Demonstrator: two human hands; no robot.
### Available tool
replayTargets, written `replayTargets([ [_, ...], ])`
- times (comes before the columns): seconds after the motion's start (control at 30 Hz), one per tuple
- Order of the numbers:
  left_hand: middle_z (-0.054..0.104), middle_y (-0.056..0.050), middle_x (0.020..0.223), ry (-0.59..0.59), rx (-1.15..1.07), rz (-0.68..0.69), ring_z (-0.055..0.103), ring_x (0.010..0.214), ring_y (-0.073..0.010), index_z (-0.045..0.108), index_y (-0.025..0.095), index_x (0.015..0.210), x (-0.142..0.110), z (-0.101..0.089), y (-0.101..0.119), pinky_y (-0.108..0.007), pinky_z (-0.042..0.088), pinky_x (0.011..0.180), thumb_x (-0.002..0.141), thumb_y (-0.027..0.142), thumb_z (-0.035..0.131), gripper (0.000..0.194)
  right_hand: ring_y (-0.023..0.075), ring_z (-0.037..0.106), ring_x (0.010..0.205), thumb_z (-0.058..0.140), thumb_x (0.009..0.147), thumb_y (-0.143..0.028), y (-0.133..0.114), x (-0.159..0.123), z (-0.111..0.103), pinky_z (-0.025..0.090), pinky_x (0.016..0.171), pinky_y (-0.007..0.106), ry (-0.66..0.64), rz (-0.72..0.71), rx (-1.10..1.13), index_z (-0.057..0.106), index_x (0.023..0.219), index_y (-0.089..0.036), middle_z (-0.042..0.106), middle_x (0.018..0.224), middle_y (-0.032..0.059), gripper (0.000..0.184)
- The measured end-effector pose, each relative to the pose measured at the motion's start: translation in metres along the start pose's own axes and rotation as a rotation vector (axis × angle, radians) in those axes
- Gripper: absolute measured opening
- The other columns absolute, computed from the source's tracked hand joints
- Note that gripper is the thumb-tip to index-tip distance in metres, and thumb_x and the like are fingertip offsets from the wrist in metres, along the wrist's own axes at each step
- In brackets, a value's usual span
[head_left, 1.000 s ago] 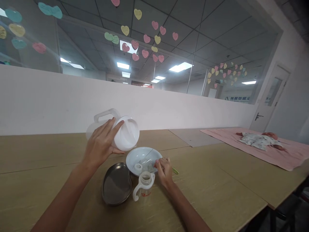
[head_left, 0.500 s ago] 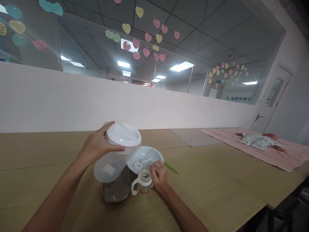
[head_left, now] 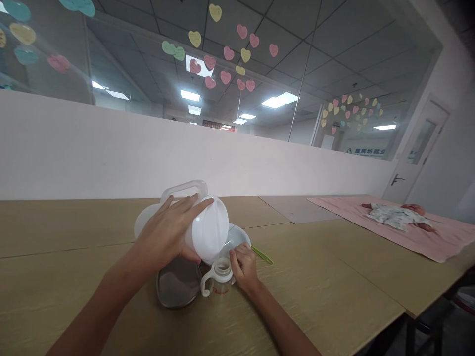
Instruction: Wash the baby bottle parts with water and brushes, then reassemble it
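My left hand (head_left: 168, 235) grips a white plastic jug (head_left: 206, 230) by its body, tipped on its side with the lidded top toward a small clear baby bottle (head_left: 218, 279). The bottle has white handles, no cap, and stands on the wooden table (head_left: 334, 291). My right hand (head_left: 243, 267) is closed round the bottle's right side. Behind them a white bowl (head_left: 239, 237) is partly hidden by the jug. A steel kidney tray (head_left: 178, 287) lies under my left hand.
A green stick-like tool (head_left: 261, 254) lies right of the bowl. A baby doll (head_left: 399, 216) rests on a pink cloth (head_left: 434, 242) at the far right. A white partition wall (head_left: 92, 153) runs behind the table, whose edge drops off at the right.
The jug stood upright half a second ago; now my left hand has tipped it sideways again, over the bottle. My right hand stays on the bottle.
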State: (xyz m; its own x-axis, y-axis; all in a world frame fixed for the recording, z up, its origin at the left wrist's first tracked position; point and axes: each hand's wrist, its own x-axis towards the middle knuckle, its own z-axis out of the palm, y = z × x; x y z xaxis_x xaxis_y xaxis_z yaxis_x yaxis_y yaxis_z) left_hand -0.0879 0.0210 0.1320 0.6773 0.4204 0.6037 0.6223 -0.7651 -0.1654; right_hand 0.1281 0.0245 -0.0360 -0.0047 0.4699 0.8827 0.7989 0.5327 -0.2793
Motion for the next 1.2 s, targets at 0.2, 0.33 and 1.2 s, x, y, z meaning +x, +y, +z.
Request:
replayTargets([
  [0.2,0.045,-0.01,0.134,0.033,0.034,0.055,0.041,0.123,-0.0303,0.029,0.027,0.134,0.0,0.006,0.004,-0.05,0.02,0.105,0.055,0.04,0.076,0.093,0.0093,0.035,0.05,0.032,0.089,-0.02,-0.001,0.0,-0.001,0.027,0.06,0.027,-0.005,-0.006,-0.01,0.033,0.047,-0.017,0.038,0.047,-0.0024,0.042],
  [0.33,0.04,-0.013,0.137,0.033,0.067,0.045,0.038,0.125,-0.0313,0.028,0.026,0.135,0.0,0.005,0.008,-0.053,0.019,0.105,0.058,0.039,0.075,0.091,0.009,0.034,0.05,0.032,0.089,-0.02,0.0,0.0,0.0,0.027,0.06,0.028,0.002,-0.012,-0.004,0.034,0.047,-0.017,0.038,0.047,-0.0023,0.042],
  [1.2,0.037,-0.013,0.14,0.09,0.088,-0.014,0.038,0.124,-0.0343,0.027,0.026,0.137,-0.003,-0.002,0.013,-0.046,0.04,0.093,0.063,0.041,0.071,0.088,0.0094,0.035,0.052,0.034,0.088,-0.017,0.003,0.001,0.002,0.026,0.059,0.027,0.015,-0.039,0.029,0.032,0.049,-0.017,0.038,0.049,-0.002,0.039],
])
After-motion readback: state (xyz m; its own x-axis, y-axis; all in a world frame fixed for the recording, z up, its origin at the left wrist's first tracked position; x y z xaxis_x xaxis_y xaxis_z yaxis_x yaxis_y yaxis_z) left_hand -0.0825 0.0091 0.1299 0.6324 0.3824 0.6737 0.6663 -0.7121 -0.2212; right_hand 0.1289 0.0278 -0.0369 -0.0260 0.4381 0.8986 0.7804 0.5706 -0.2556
